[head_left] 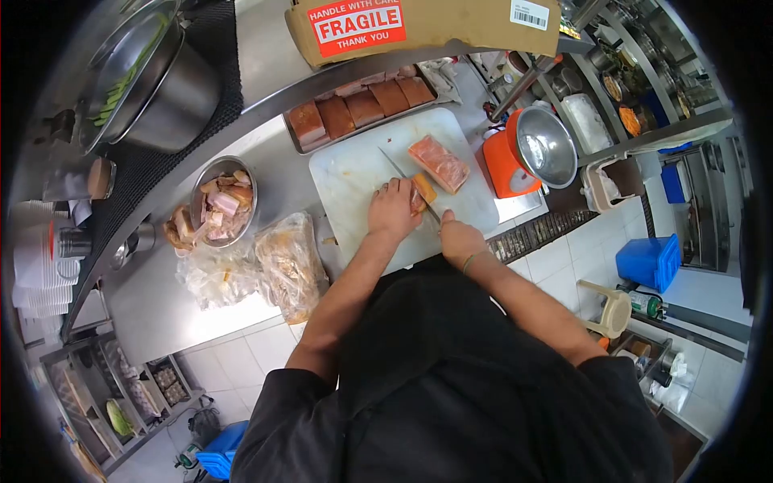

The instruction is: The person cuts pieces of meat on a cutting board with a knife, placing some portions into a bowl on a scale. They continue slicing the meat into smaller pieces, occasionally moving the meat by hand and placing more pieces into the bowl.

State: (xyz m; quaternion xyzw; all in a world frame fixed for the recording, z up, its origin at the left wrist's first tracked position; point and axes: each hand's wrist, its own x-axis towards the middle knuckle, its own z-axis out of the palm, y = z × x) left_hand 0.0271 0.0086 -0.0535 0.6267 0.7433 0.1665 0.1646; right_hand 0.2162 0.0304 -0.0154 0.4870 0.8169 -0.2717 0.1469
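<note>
On the white cutting board (342, 189), my left hand (392, 208) presses its fingers around a piece of pork belly (424, 190) with an orange-brown side. My right hand (461, 239) is closed on the handle of a long knife (391, 163). Its blade runs diagonally against the piece, close to my left fingertips, with the point toward the far side of the board. A larger pink slab of pork belly (440, 163) lies just beyond, to the right. The knife handle is mostly hidden in my right hand.
Behind the board, a metal tray (301, 150) holds several browned meat blocks. At left are a steel bowl (255, 211) of meat pieces and plastic-bagged food (288, 262). An orange scale (502, 167) with a metal pan stands right. A cardboard box (459, 24) sits on the shelf above.
</note>
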